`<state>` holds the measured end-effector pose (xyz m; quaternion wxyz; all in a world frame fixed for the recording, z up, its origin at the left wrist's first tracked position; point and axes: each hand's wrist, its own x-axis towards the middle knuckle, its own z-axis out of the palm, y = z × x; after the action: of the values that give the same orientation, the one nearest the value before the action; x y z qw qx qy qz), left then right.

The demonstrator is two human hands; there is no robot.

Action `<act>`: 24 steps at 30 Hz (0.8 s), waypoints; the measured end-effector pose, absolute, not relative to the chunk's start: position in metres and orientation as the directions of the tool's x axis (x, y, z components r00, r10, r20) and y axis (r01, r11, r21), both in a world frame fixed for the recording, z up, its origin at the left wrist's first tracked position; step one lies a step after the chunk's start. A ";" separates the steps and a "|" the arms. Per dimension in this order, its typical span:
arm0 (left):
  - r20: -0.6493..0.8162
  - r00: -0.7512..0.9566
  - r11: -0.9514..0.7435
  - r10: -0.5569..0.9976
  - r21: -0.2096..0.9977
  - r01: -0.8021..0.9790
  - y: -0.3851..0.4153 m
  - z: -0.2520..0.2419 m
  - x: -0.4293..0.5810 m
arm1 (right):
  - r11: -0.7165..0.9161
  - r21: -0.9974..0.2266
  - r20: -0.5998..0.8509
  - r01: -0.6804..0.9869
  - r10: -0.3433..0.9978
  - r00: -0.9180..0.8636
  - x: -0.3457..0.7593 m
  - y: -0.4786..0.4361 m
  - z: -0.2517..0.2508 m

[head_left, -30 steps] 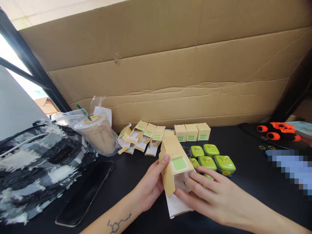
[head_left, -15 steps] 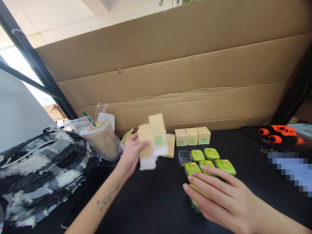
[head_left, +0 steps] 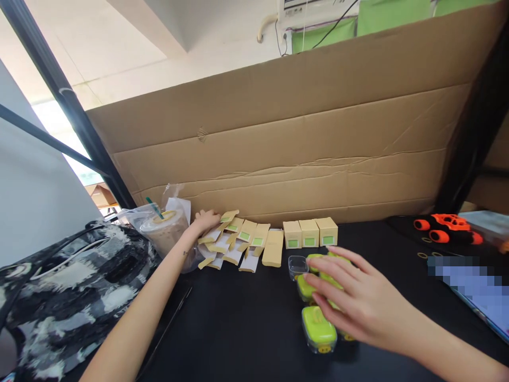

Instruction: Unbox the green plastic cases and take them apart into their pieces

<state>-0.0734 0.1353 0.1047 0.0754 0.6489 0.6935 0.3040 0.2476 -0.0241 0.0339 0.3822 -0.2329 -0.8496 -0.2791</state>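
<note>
At the far end of a row of flattened small cardboard boxes (head_left: 245, 233), my left hand (head_left: 207, 218) reaches beside the leftmost ones. Its knuckles show, but the fingertips are hidden, so I cannot tell whether it grips a box. My right hand (head_left: 353, 297) hovers with fingers spread over a group of small clear containers with green lids, hiding several of them. One green-lidded container (head_left: 318, 330) stands at the near side of the group. A lidless clear container (head_left: 297, 267) is at the group's back left corner.
Three upright small boxes (head_left: 310, 233) stand against the cardboard wall (head_left: 286, 148). A bagged iced drink (head_left: 163, 228) and a patterned black-and-white bag (head_left: 87, 302) are at left. An orange toy car (head_left: 448, 228), thin rings and a blurred blue phone-like object (head_left: 469, 289) lie at right.
Two cardboard boxes that my left hand held up are now down among the flattened ones. My left hand has moved back and left. My right hand has lifted slightly, and the view has tilted up.
</note>
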 end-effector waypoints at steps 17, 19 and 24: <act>0.574 0.095 -0.426 0.813 0.476 0.769 0.089 0.106 -0.023 | 0.499 0.099 0.354 0.861 0.791 -0.499 0.320 0.127 0.023; 0.599 0.192 -0.535 0.778 0.469 0.703 0.061 0.091 -0.006 | 0.496 0.106 0.407 0.862 0.769 -0.492 0.323 0.115 0.031; 0.638 0.394 -0.723 0.661 0.401 0.563 0.009 0.047 0.017 | 0.554 0.107 0.577 0.826 0.642 -0.505 0.313 0.071 0.054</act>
<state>0.0171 0.0086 0.0469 0.0600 0.8327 0.3675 0.4098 0.3126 0.0712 0.0545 0.2443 -0.4333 -0.8468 -0.1882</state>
